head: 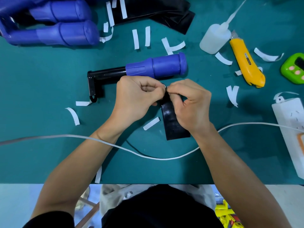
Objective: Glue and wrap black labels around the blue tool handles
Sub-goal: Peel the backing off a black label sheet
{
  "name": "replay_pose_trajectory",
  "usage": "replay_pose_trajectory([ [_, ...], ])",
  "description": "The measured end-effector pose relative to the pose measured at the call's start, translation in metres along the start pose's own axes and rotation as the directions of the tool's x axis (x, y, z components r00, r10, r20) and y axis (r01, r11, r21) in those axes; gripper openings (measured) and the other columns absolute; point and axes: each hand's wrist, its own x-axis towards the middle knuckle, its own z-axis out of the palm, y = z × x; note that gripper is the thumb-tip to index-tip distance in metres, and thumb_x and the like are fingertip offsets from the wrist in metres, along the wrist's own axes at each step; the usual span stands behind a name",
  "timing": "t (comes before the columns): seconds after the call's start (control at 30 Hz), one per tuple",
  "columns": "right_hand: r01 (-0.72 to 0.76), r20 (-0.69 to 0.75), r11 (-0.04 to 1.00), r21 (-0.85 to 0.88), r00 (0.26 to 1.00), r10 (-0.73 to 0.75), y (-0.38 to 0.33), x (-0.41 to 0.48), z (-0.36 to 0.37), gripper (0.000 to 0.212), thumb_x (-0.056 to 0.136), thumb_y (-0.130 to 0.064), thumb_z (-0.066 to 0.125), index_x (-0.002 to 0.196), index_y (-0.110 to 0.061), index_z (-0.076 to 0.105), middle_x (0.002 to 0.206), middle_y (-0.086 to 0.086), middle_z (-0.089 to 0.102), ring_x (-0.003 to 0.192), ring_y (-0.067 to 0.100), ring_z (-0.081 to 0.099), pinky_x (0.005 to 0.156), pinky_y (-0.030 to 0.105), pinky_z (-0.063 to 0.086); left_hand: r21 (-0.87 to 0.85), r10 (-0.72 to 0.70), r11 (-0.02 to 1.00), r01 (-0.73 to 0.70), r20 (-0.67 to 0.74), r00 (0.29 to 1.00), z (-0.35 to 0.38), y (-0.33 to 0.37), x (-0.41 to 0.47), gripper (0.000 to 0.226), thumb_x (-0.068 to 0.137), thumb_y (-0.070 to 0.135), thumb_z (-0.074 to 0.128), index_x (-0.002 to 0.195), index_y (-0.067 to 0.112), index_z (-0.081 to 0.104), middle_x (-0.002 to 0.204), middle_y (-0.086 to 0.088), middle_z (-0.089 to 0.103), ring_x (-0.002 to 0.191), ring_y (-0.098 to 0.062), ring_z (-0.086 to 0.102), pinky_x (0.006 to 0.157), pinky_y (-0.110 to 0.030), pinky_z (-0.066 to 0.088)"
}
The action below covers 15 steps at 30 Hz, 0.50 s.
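Observation:
A tool with a blue handle [161, 65] and black shaft lies on the green mat just beyond my hands. My left hand [136, 99] and my right hand [189, 104] meet at the top end of a glossy black label strip [174, 127], both pinching it with curled fingertips. A speck of white backing shows between the fingertips. The strip's lower end lies flat on the mat under my right wrist. A clear glue bottle [213, 38] with a long nozzle lies at the back right. More black label sheets [164, 12] sit at the back.
Two more blue-handled tools [54, 23] lie at the back left. A yellow utility knife [246, 65], a green timer [294, 68] and a white power strip [291, 125] are on the right. A white cable [148, 155] crosses the mat. Several white backing strips [135, 39] are scattered about.

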Motion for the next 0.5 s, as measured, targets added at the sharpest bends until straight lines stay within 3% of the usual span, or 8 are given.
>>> replay_pose_trajectory([
  [0.13, -0.027, -0.003, 0.999, 0.031, 1.0, 0.028, -0.0008, -0.0001, 0.0012, 0.019, 0.087, 0.013, 0.067, 0.076, -0.001, 0.075, 0.076, 0.008, 0.072, 0.07, 0.029, 0.065, 0.066, 0.044, 0.052, -0.03, -0.011, 1.0, 0.01, -0.024, 1.0, 0.004, -0.0013, 0.0004, 0.025, 0.083, 0.002, 0.076, 0.073, 0.024, 0.081, 0.068, -0.008, 0.076, 0.069, -0.034, 0.075, 0.056, -0.021, 0.056],
  [0.33, -0.22, 0.026, 0.964, 0.151, 0.976, 0.218, -0.0056, 0.0028, 0.0012, 0.016, 0.086, 0.006, 0.07, 0.079, -0.007, 0.077, 0.075, 0.002, 0.073, 0.069, 0.022, 0.065, 0.066, 0.041, 0.052, -0.122, -0.075, 0.99, 0.073, -0.017, 0.997, 0.0047, -0.0019, 0.0028, 0.028, 0.083, -0.001, 0.073, 0.068, 0.023, 0.078, 0.068, -0.007, 0.076, 0.062, -0.018, 0.075, 0.053, -0.02, 0.054],
  [0.5, -0.264, 0.034, 0.95, 0.166, 0.964, 0.262, -0.0072, 0.0059, -0.0023, 0.016, 0.086, 0.002, 0.071, 0.079, -0.012, 0.076, 0.073, -0.004, 0.072, 0.066, 0.018, 0.064, 0.065, 0.035, 0.052, -0.16, -0.053, 0.986, 0.051, -0.012, 0.998, 0.0047, -0.0037, 0.0016, 0.017, 0.082, 0.015, 0.078, 0.068, 0.024, 0.08, 0.071, -0.007, 0.077, 0.068, -0.024, 0.076, 0.053, -0.022, 0.054],
])
